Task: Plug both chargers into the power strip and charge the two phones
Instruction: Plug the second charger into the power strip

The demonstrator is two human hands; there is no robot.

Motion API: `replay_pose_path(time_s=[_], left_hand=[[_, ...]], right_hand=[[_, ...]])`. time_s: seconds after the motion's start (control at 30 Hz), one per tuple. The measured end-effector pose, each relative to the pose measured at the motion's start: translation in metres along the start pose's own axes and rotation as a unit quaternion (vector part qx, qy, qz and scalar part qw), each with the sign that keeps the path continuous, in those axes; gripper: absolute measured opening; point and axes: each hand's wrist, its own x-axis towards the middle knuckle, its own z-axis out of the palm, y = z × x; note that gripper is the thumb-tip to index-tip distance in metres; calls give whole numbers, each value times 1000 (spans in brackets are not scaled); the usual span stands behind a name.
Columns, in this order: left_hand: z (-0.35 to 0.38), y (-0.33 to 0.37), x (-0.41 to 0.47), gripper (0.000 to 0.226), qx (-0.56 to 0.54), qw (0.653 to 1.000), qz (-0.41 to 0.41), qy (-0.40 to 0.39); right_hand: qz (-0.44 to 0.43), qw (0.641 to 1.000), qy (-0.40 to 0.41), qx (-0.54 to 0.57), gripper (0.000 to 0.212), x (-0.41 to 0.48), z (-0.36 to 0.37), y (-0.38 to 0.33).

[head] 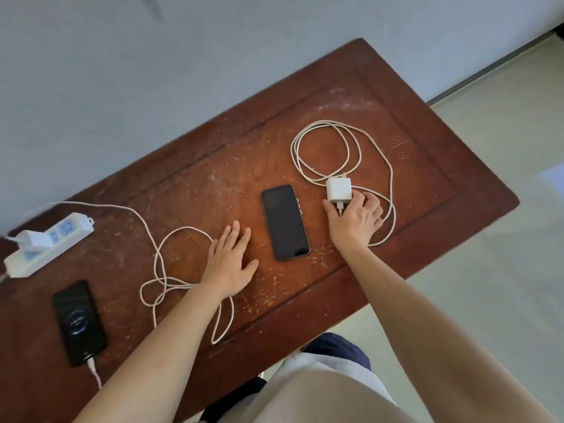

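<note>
A white power strip (45,244) lies at the table's left edge with one white charger (33,239) plugged into it. Its cable (158,254) loops across the table to a black phone (78,323) at front left, whose screen shows a charging ring. A second black phone (285,222) lies dark in the middle. To its right sits the second white charger (339,190) with its coiled cable (326,148). My right hand (355,221) closes its fingers around that charger's plug end. My left hand (230,261) rests flat and open on the table, left of the dark phone.
The brown wooden table (427,166) is scratched and stands against a pale wall. Its right and front edges drop to a light floor. My torso and legs are at the bottom of the view.
</note>
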Motion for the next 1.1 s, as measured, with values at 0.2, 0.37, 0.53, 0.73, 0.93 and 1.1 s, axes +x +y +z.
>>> replay_pose_path(time_s=[0.2,0.37,0.53,0.73,0.93,1.1], left_hand=[[-43,-6,-21,60,-27,995,-2,91],[-71,-52,-66,62,11,986,-40,161],[-86,-137,-109,68,38,980,-137,139],[-102,-229,-154,73,35,972,-192,133],[-112,-310,-166,72,26,976,-186,113],[-105,-356,-143,62,9,981,-167,98]], right_hand=[[-111,979,-11,171,67,-23,-19,-44],[-243,947,-80,194,68,-55,-14,-107],[-416,893,-140,96,61,-107,7,-174],[-479,855,-193,44,62,-173,37,-249],[-529,815,-233,-52,52,-224,95,-314],[-545,796,-232,-128,45,-246,149,-347]])
